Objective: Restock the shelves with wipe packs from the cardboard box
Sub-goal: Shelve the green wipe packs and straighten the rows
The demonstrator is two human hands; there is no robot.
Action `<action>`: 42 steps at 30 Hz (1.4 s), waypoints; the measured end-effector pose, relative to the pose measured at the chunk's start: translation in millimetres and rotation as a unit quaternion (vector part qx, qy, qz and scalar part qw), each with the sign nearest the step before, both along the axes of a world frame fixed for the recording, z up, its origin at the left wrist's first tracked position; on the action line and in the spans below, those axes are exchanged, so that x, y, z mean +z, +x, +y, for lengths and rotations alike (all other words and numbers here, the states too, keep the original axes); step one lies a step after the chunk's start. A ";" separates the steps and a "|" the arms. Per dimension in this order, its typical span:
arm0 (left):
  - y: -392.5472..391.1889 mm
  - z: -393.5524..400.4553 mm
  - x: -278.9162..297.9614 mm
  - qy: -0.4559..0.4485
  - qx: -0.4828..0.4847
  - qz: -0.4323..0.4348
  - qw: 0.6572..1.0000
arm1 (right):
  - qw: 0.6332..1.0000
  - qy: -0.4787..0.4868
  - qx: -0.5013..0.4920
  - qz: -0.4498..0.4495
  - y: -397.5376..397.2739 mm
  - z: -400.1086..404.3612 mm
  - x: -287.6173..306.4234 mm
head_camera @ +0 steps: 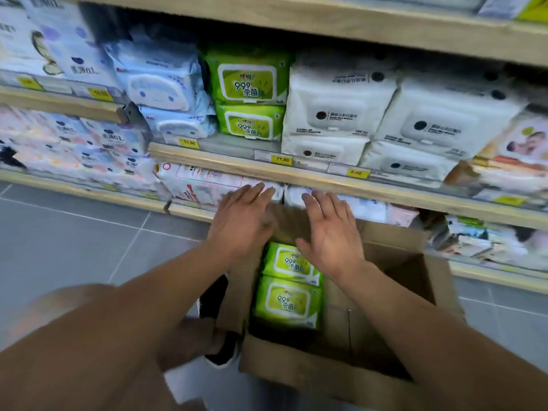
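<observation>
An open cardboard box (pixel 394 280) stands on the floor below the shelves, with two green wipe packs (pixel 289 301) lying inside it. Two matching green packs (pixel 250 96) are stacked on the middle shelf (pixel 296 173) above. My left hand (pixel 241 221) and my right hand (pixel 332 229) hover over the far end of the box, fingers straight and spread, holding nothing. Between them shows the box's far flap (pixel 284 223). Whether either hand touches the flap is unclear through the motion blur.
White packs (pixel 341 114) and pale blue packs (pixel 166 87) flank the green stack. The lowest shelf (pixel 189 209) holds more packs right behind my hands. Grey tiled floor (pixel 74 232) lies to the left. My black shoe (pixel 219 345) sits against the box's left side.
</observation>
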State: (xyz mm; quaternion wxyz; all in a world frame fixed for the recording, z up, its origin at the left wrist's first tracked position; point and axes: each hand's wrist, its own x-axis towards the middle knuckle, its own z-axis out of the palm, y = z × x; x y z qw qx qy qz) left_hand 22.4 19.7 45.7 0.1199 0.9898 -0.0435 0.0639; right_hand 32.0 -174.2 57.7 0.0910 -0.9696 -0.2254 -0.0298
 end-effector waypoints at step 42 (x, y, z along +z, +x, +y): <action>-57.3 -122.4 -219.3 0.035 -0.150 0.303 0.941 | 0.901 -0.108 0.003 0.420 -37.7 -97.8 -226.9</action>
